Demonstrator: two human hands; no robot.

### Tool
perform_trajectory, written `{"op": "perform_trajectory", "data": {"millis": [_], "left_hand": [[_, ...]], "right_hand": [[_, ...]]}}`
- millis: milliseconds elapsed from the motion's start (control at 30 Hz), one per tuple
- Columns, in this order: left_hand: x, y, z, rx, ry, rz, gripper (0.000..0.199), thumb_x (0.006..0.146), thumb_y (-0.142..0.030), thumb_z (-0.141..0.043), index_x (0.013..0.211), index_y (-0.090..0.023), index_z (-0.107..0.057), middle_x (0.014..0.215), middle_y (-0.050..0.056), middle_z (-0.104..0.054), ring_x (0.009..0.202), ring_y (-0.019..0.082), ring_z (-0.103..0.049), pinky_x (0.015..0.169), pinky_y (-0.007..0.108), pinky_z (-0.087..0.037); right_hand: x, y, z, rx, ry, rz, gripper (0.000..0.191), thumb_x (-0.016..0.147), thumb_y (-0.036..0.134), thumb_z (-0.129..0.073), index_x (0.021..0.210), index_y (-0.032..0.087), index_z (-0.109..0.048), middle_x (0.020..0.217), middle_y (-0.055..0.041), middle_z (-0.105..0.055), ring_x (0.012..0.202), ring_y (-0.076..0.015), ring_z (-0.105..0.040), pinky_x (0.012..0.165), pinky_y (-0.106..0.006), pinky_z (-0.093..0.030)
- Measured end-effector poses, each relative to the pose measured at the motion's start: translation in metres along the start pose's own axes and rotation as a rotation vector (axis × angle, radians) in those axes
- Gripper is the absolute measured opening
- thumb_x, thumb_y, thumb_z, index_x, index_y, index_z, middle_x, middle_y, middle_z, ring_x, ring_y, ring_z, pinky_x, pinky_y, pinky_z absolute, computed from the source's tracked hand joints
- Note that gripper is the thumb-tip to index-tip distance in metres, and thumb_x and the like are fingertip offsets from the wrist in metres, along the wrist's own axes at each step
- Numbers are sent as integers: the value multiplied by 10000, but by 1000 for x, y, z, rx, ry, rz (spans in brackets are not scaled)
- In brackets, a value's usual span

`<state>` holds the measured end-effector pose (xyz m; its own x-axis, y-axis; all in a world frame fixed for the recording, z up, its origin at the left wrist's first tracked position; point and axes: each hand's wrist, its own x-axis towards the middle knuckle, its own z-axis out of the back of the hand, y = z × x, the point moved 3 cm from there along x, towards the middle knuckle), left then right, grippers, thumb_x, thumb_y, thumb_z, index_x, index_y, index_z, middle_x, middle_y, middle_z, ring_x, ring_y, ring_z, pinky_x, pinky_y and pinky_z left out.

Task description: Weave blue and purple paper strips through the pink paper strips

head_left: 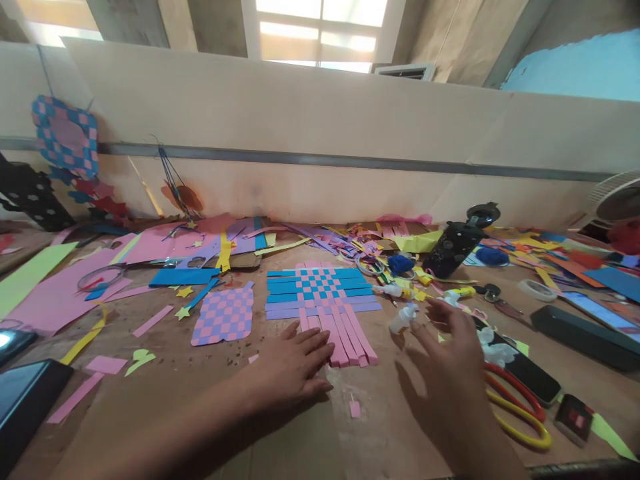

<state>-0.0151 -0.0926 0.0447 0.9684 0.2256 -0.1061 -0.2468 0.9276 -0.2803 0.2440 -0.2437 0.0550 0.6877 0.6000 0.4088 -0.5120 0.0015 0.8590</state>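
Note:
A mat of woven paper strips (pixel 320 287), pink one way and blue and purple the other, lies at the middle of the table. Flat beside its lower left edge rests my left hand (pixel 295 363), fingers spread over the ends of the pink strips. To the right of the mat, my right hand (pixel 450 340) is raised over the table, its fingers apart near a small white glue bottle (pixel 403 319). A finished-looking pink and purple checkered piece (pixel 223 315) lies left of the mat.
Scissors with red and yellow handles (pixel 520 407) and a black phone (pixel 530 373) lie at the right. A black bottle (pixel 454 247) stands behind. Paper scraps (pixel 345 240) cover the back. A dark box-like object (pixel 33 407) sits at the left edge.

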Motion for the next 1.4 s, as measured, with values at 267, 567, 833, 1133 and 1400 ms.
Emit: {"op": "perform_trajectory", "data": {"millis": [267,567,833,1133,1400], "left_hand": [[9,-9,-4,-10,63,10,748,1071,-662,-358,1671,-215,-350,1736,123,-273,1619,316,-271,1331,534,-188],[0,-6,-9,-8,47,110,852,1045,-738,-310,1689,-181,-297,1739,184,-239,1623,349,-250,1314,552,-188],[-1,-6,-9,-27,16,107,825,1043,-714,-378,1678,-189,-331,1730,177,-281,1608,362,-288,1304,558,-222],[7,-9,-7,-5,-78,7,737,1061,-673,-392,1618,-192,-435,1678,173,-412,1570,339,-374,1291,580,-230],[10,-18,-11,-25,-291,-124,402,1091,-440,-488,1396,-209,-611,1506,104,-636,1398,268,-579,1274,510,-284]], "right_hand": [[-25,22,-32,62,367,8,188,826,371,-798,1010,369,-835,1100,-60,-809,1071,-338,-714,969,-501,-573],[-39,10,-55,-365,770,289,429,990,302,-587,1396,271,-723,1482,-99,-672,1403,-316,-589,1204,-567,-419],[-46,7,-59,-548,845,305,504,993,325,-594,1491,266,-645,1605,-70,-555,1499,-305,-492,1243,-538,-389],[-51,-3,-53,-531,763,445,510,999,306,-596,1508,283,-621,1588,-88,-575,1467,-322,-535,1205,-565,-442],[-45,-19,-39,-449,566,544,341,1040,372,-589,1342,280,-719,1385,-98,-734,1245,-296,-712,1008,-464,-616]]}}
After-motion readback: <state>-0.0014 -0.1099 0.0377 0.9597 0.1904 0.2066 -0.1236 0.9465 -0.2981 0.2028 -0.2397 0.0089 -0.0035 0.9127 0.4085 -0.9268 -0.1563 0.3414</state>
